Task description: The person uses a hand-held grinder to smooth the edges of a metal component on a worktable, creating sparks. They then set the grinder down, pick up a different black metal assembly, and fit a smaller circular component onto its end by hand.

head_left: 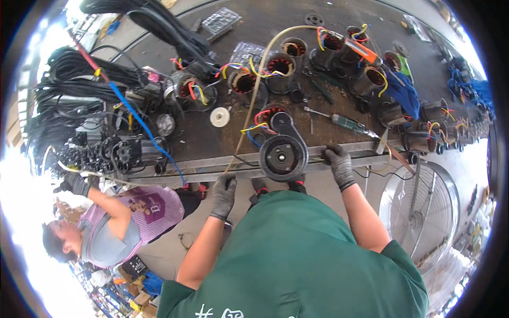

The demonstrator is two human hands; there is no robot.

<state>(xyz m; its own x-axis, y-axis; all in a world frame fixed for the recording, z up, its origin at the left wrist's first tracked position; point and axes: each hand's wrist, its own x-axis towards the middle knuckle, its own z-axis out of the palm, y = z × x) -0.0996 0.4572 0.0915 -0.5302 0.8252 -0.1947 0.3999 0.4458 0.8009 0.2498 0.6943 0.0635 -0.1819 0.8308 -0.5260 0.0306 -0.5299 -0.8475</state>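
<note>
My left hand (224, 195), in a grey work glove, is closed at the bench's front edge. Its fingertips pinch the lower end of a long beige tube (256, 85), which arches up over the bench to the far side. Beside the bench edge, my right hand (338, 165), gloved too, has its fingers curled in; what they grip, if anything, is too small to make out. Between my hands, a black round housing with a narrow neck (283, 156) sits at the edge. Just behind it stands a motor stator (275, 109) with red, yellow and blue wires.
Several metal stator cylinders (245, 84) with coloured wires stand across the bench. A green-handled power tool (350, 124) lies to the right, a white disc (219, 117) to the left. Black cable bundles (66, 79) fill the far left. A co-worker (116, 222) stands left; a large fan (419, 214) right.
</note>
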